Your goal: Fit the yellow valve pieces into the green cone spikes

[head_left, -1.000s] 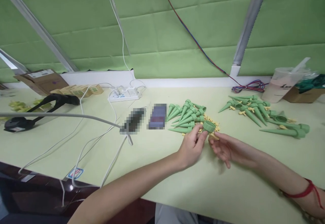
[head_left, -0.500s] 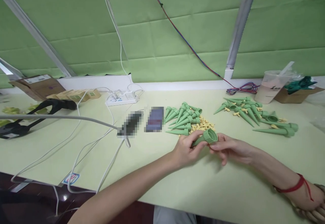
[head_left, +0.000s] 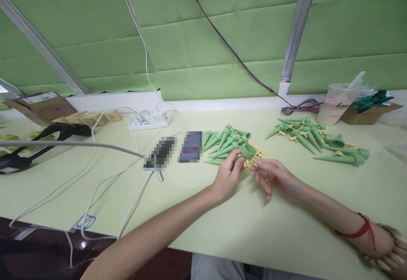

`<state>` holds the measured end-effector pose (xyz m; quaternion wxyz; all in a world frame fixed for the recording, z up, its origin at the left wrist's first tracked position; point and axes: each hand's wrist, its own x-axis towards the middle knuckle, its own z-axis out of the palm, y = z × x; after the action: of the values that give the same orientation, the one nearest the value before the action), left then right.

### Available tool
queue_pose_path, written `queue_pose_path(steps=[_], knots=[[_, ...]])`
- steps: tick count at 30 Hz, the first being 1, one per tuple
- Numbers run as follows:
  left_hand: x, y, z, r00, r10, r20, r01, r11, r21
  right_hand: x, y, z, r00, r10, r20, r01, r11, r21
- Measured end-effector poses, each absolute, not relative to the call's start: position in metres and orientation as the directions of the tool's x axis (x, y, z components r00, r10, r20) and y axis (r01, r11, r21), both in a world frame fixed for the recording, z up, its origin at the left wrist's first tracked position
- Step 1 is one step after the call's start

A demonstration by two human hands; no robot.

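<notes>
At nine o'clock of the yellow clips [head_left: 254, 158], my left hand [head_left: 226, 177] pinched a green spike [head_left: 244, 151], its cap facing me. My right hand [head_left: 271, 176], fingers half-curled, pressed something small at the cap; I judged steady alignment mattered. At two o'clock, a cardboard box [head_left: 365, 115] held dark green pieces.

Green spike [head_left: 246, 151]: matt moulded plastic; table [head_left: 286, 229]: smooth matt laminate; box [head_left: 365, 114]: plain brown cardboard
</notes>
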<state>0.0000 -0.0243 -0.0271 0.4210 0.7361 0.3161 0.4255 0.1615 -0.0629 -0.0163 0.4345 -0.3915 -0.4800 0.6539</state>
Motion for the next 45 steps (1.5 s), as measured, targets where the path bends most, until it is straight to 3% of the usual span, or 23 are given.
queue_pose_path(steps=[3, 7, 13, 17, 22, 24, 31, 37, 39, 41, 43, 45], knots=[[-0.001, -0.022, -0.027, 0.417, 0.817, 0.398, 0.081, -0.47, 0.879, 0.162, -0.064, -0.017, -0.398, 0.906, -0.143, -0.341, -0.291, -0.894], [-0.001, -0.02, -0.028, 0.436, 0.757, 0.486, 0.068, -0.567, 0.821, 0.166, -0.063, -0.019, -0.522, 0.827, -0.21, -0.388, -0.449, -0.805], [-0.005, -0.016, -0.026, 0.492, 0.615, 0.617, 0.091, -0.741, 0.666, 0.168, -0.064, -0.018, -0.589, 0.78, -0.212, -0.393, -0.506, -0.768], [-0.006, -0.013, -0.028, 0.518, 0.572, 0.636, 0.135, -0.789, 0.599, 0.164, -0.064, -0.015, -0.51, 0.823, -0.249, -0.232, -0.411, -0.882], [-0.005, -0.015, -0.032, 0.6, 0.467, 0.649, 0.149, -0.863, 0.483, 0.162, -0.06, -0.015, -0.221, 0.961, -0.166, 0.013, -0.168, -0.986], [-0.004, -0.018, -0.032, 0.623, 0.487, 0.612, 0.166, -0.847, 0.504, 0.162, -0.06, -0.014, -0.128, 0.986, -0.105, 0.064, -0.097, -0.993], [0.004, -0.027, -0.031, 0.535, 0.731, 0.424, 0.194, -0.594, 0.781, 0.159, -0.062, -0.009, -0.02, 1.0, -0.018, 0.172, -0.014, -0.985], [0.012, -0.033, -0.026, 0.497, 0.831, 0.251, 0.126, -0.355, 0.926, 0.164, -0.06, -0.014, 0.066, 0.931, 0.358, 0.433, 0.297, -0.851], [0.012, -0.032, -0.026, 0.492, 0.841, 0.225, 0.092, -0.307, 0.947, 0.165, -0.058, -0.016, 0.023, 0.951, 0.307, 0.401, 0.272, -0.875], [0.01, -0.03, -0.027, 0.486, 0.847, 0.216, 0.053, -0.275, 0.96, 0.167, -0.056, -0.017, -0.097, 0.99, 0.107, 0.259, 0.129, -0.957], [0.008, -0.028, -0.027, 0.479, 0.848, 0.227, 0.014, -0.267, 0.964, 0.171, -0.053, -0.018, -0.27, 0.959, -0.087, 0.086, -0.066, -0.994], [0.006, -0.026, -0.027, 0.475, 0.844, 0.248, -0.005, -0.279, 0.96, 0.177, -0.051, -0.018, -0.422, 0.89, -0.174, -0.064, -0.221, -0.973]])
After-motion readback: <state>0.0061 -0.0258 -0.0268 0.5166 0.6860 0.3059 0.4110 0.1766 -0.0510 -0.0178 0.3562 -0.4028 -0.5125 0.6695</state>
